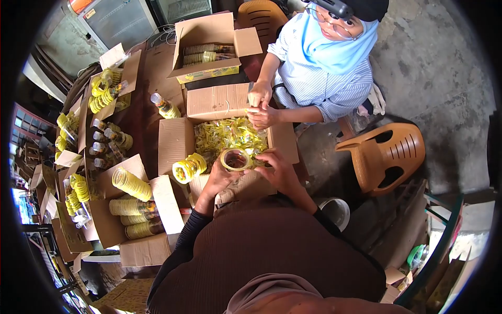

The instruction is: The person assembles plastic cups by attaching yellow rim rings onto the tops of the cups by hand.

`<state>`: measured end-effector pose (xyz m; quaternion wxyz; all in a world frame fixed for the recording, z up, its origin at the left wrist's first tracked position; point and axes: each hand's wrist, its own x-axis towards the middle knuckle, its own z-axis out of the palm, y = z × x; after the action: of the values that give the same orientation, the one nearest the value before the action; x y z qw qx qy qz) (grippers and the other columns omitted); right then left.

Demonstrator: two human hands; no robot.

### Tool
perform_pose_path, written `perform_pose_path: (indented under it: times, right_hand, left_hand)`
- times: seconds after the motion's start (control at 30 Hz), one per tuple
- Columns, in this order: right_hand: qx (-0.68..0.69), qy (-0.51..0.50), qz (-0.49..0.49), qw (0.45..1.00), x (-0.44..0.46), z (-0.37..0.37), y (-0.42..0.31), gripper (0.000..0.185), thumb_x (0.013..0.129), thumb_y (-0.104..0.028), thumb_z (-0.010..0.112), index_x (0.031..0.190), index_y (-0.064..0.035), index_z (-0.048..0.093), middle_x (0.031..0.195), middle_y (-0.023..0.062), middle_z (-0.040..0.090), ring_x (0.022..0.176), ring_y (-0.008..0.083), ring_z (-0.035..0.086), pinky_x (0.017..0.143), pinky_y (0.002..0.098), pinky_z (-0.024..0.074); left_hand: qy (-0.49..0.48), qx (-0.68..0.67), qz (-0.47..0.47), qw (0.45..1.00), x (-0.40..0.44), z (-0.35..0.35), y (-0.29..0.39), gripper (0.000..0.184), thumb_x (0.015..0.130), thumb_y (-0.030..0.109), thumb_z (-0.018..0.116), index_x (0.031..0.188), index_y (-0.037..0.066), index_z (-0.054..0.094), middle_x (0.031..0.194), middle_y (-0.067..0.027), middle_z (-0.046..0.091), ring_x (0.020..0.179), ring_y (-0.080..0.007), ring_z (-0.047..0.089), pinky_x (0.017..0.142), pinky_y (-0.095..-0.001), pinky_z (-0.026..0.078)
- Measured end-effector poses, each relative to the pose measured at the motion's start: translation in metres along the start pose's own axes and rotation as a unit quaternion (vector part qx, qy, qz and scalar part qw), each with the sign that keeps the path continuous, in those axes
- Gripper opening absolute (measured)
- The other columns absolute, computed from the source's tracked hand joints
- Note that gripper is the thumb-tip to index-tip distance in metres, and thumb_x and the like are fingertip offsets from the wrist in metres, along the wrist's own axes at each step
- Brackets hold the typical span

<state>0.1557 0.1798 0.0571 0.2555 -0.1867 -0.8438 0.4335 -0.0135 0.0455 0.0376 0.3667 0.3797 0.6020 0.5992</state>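
Observation:
My left hand (pixel 218 180) is wrapped round a clear plastic cup with a yellow rim (pixel 236 159), its mouth facing up at me. Just right of the cup is my right hand (pixel 282 172), thumb and fingers apart, with nothing visible between them. Both hands are over the near edge of an open cardboard box (pixel 175 138). Small yellow packets (pixel 230 133) fill that box. On its left front corner lies a short stack of yellow-rimmed cups (pixel 189 167), close to my left hand.
Across the box a co-worker's hands (pixel 262 107) are together above the packets. Another carton (pixel 204 31) behind holds stacked cups. Left, a lower carton (pixel 146 251) holds more cup stacks (pixel 130 206). Several filled stacks (pixel 112 138) stand nearby. An orange plastic chair (pixel 384 157) is at right.

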Motion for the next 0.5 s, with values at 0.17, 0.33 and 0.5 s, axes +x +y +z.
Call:
perform_pose_path:
  times: [0.17,0.33,0.5]
  right_hand:
    - [-0.067,-0.008,-0.129,0.989,0.010,0.011,-0.002,0.020,0.081,-0.010,0.067,0.100,-0.0055,0.062,0.097,0.0086,0.059,0.094,0.0289,0.058,0.081,0.0395,0.0481]
    - [-0.057,-0.043,-0.147,0.987,0.009,0.010,-0.006,0.017,0.082,-0.008,0.065,0.098,-0.0031,0.063,0.094,0.0090,0.060,0.092,0.0279,0.058,0.081,0.0392,0.0483]
    - [-0.060,-0.064,-0.124,0.988,0.005,0.011,-0.009,0.015,0.083,-0.007,0.063,0.098,-0.0023,0.063,0.094,0.0101,0.061,0.089,0.0284,0.059,0.077,0.0389,0.0493]
  left_hand:
    - [-0.026,-0.014,-0.052,0.998,-0.003,-0.002,0.007,0.054,0.074,0.014,0.081,0.118,0.001,0.054,0.104,-0.0057,0.063,0.094,-0.0123,0.058,0.084,-0.0290,0.049]
    - [-0.042,-0.009,-0.074,0.996,-0.007,-0.008,0.003,0.052,0.077,0.016,0.080,0.118,0.000,0.054,0.101,-0.0055,0.062,0.090,-0.0116,0.057,0.078,-0.0276,0.049]
    - [-0.031,-0.109,-0.103,0.988,-0.013,-0.006,-0.005,0.061,0.078,0.023,0.080,0.124,0.001,0.046,0.099,-0.0050,0.061,0.083,-0.0095,0.056,0.068,-0.0254,0.049]
